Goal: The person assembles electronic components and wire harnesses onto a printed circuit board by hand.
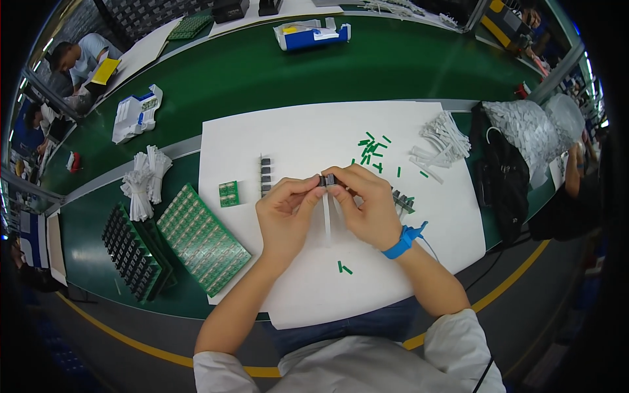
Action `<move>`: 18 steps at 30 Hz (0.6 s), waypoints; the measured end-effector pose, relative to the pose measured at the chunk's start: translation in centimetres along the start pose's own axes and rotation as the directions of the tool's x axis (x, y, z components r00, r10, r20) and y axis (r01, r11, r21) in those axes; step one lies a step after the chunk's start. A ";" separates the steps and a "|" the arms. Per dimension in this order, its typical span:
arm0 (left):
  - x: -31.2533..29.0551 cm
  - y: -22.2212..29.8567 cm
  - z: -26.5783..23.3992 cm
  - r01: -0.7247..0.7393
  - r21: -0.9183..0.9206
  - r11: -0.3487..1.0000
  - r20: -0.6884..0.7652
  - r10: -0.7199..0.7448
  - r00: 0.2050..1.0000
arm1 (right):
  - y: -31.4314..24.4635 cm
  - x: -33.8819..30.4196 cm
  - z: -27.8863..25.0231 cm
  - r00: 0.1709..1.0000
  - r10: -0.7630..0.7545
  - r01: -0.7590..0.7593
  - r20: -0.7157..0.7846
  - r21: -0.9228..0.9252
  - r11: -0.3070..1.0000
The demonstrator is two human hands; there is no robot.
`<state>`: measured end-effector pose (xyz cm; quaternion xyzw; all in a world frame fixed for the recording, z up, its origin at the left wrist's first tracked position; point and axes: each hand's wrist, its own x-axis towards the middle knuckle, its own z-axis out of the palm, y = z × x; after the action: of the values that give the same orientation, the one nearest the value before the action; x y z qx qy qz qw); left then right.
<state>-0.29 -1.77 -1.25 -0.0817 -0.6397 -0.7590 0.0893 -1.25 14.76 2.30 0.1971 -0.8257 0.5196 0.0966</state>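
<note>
Head view shows left hand (288,211) and right hand (368,202), each grip pinching small black parts (330,179).

Over a paper sheet (295,134), a part (330,179) is sitting between the left hand (288,208) and right hand (369,206). A circuit board (203,239) is lying left, strips (377,154) behind and before, and cables (447,139) far right, near a bag (508,187).

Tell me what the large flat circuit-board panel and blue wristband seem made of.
Flat circuit-board panel: probably fibreglass laminate, slightly glossy green with silvery, metallic-looking patches. Blue wristband: fairly matte, perhaps fabric or rubber, as it bends snugly.
</note>
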 end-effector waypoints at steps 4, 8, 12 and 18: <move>0.6 1.7 0.6 0.026 0.032 0.999 0.013 -0.026 1.000 | 0.2 -0.1 -0.1 0.998 0.065 -0.065 -0.008 0.034 0.997; 0.6 0.3 -0.2 -0.014 0.109 0.994 0.095 0.003 0.996 | 0.3 -0.2 0.1 1.000 0.018 -0.018 -0.021 0.003 1.000; 0.3 0.0 0.2 0.006 0.103 0.995 0.042 -0.010 0.999 | 0.3 -0.5 0.4 0.999 0.014 -0.016 -0.051 -0.036 0.999; -0.2 0.7 0.7 0.010 0.186 0.983 -0.034 -0.004 0.999 | 0.2 -0.6 0.8 0.996 0.002 -0.004 -0.092 -0.015 1.000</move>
<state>0.05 -1.23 -0.51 -0.0579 -0.7065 -0.6976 0.1048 -0.78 14.25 1.59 0.1709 -0.8245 0.5221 0.1354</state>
